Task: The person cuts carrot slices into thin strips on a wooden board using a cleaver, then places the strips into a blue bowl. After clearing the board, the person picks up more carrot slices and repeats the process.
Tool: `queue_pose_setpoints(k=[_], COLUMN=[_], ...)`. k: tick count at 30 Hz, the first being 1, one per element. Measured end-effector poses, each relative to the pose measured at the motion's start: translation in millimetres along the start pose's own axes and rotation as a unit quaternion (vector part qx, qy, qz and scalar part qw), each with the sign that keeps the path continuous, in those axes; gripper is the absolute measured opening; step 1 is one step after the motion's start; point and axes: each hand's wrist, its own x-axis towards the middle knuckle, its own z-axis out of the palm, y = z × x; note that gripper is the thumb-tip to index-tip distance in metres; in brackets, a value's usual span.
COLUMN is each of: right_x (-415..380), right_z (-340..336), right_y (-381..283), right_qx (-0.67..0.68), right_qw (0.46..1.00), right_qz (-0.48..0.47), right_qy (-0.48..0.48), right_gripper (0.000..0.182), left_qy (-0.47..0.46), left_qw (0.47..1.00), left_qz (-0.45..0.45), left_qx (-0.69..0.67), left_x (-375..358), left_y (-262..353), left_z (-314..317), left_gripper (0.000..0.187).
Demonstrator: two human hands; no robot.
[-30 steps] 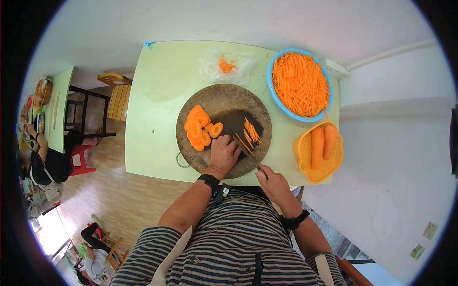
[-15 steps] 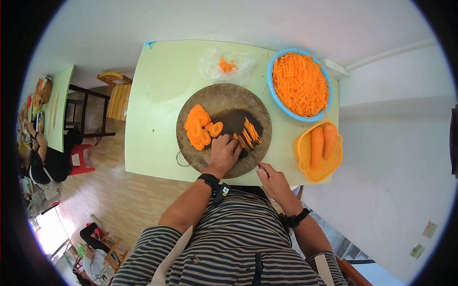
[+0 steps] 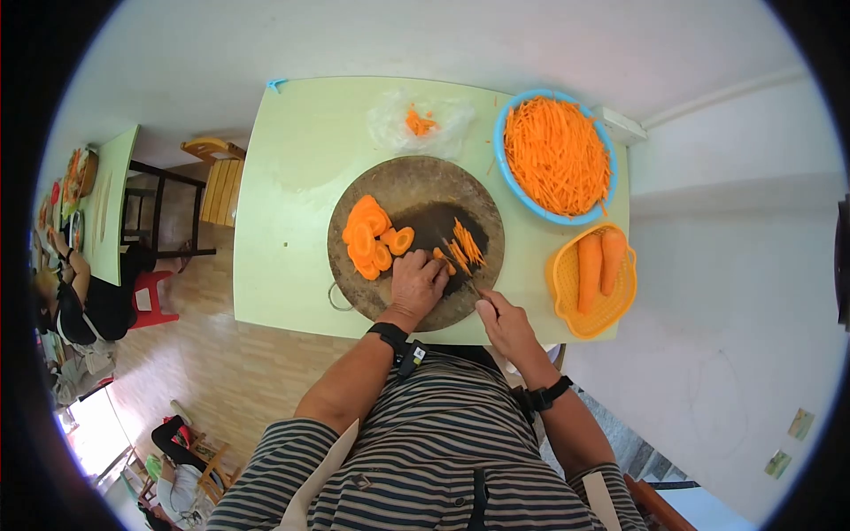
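Note:
On the round wooden chopping board [image 3: 398,184], my left hand [image 3: 416,285] presses its curled fingertips on carrot slices, of which only the edge shows beside the fingers. My right hand [image 3: 507,324] is closed round the handle of a knife [image 3: 467,275]. The knife's blade stands over the board, close to the left fingertips, and is seen nearly edge-on. Thin carrot strips [image 3: 468,242] lie just right of the blade. A pile of round carrot slices [image 3: 364,232] rests on the board's left side.
A blue basin [image 3: 501,164] heaped with carrot shreds stands at the back right. Below it, a yellow basket [image 3: 567,322] holds two whole carrots [image 3: 590,273]. A clear plastic bag [image 3: 390,128] with carrot scraps lies behind the board. Other people sit far left.
My right hand has moved slightly forward and right with the knife, and the blade shows more. My left hand and the carrot pile stay put.

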Motion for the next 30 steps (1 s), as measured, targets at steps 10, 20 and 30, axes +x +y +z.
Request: queue_pose_setpoints(k=[10, 20, 30], right_x=[-23, 2, -24], right_z=[-2, 3, -2], right_y=[5, -5, -2], right_qx=[-0.092, 0.021, -0.055], right_qw=[0.995, 1.000, 0.998], right_qz=[-0.018, 0.009, -0.001], right_qy=[-0.018, 0.008, -0.025], right_gripper=[0.041, 0.043, 0.043], left_qy=[-0.028, 0.002, -0.015], left_qw=[1.000, 1.000, 1.000], left_qz=[0.009, 0.007, 0.009], left_qx=[0.006, 0.001, 0.006], left_x=[-2, 1, -2], left_y=[-4, 0, -4], left_z=[-1, -1, -1], left_gripper=[0.021, 0.018, 0.017])
